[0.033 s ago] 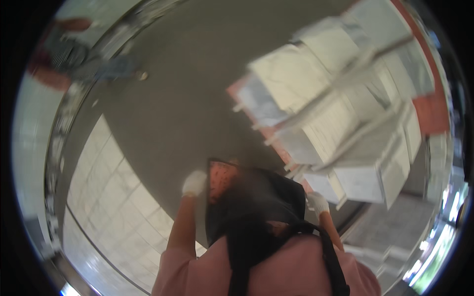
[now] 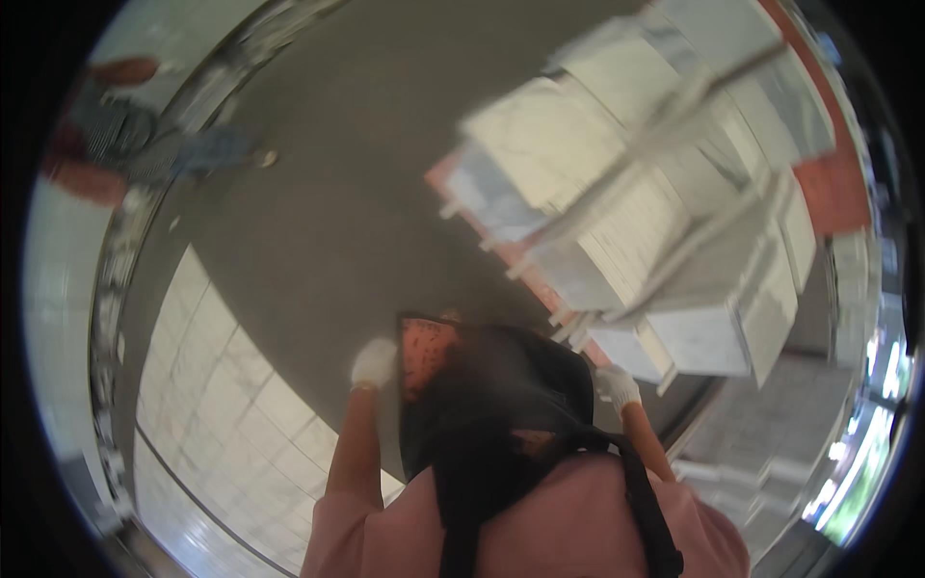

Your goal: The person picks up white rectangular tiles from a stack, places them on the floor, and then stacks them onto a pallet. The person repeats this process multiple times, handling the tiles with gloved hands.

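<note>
Between gloved hands (image 2: 374, 363), a dark flat slab (image 2: 501, 385).

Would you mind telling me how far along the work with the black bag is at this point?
Already done: the black bag is up off the grey floor, with a strap over the pink shoulder. In hand: the gloved left hand and right hand sit at its two sides; whether they grip it is blurred. Left: the stacked white boxes beside it stand untouched.

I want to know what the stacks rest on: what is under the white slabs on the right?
Under the white slabs a red-orange base shows at the edges; its middle is covered.
</note>
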{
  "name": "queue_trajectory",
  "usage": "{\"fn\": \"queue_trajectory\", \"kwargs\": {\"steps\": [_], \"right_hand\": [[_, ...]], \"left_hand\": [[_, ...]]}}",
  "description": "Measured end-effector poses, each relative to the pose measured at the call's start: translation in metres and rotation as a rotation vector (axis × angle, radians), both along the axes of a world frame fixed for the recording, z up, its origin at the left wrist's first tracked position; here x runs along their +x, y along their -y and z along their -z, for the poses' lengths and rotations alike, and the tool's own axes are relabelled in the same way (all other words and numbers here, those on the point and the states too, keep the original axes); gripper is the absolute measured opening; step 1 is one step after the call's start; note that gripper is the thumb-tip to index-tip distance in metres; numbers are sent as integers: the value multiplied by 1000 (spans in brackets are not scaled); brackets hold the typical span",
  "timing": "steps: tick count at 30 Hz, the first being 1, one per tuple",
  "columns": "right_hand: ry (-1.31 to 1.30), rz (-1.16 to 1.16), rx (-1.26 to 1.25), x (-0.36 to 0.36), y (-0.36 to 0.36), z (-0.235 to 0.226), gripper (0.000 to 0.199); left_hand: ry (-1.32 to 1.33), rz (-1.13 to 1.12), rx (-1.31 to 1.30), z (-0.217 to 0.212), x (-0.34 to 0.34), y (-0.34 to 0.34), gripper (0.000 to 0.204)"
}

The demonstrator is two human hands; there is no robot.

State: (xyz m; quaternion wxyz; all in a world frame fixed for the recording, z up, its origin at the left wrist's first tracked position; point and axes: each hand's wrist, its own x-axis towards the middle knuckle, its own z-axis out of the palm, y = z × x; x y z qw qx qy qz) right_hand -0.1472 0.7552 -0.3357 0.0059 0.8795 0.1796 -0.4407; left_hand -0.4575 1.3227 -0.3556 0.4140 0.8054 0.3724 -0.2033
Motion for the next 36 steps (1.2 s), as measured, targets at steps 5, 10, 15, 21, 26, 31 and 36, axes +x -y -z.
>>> {"fn": "queue_trajectory", "kwargs": {"steps": [5,10,15,21,26,31,36], "right_hand": [[109,41,91,-1,-15,-24,9],[-197,1327,408,48,-38,-33,28],[-262,1539,578,113,-43,34,53],[-124,1756,595,159,-37,125,81],[31,1799,603,157,-37,145,84],[92,1701,452,158,-44,134,80],[107,1695,480,155,-45,134,78]], "left_hand": [[89,103,-61,0,49,-3,30],[109,231,-181,6,159,19,23],[254,593,-391,56,288,95,30],[100,910,-233,147,420,235,53],[1,355,-131,159,484,250,91],[129,93,-127,146,512,242,98],[123,70,-101,142,514,250,95]]}}
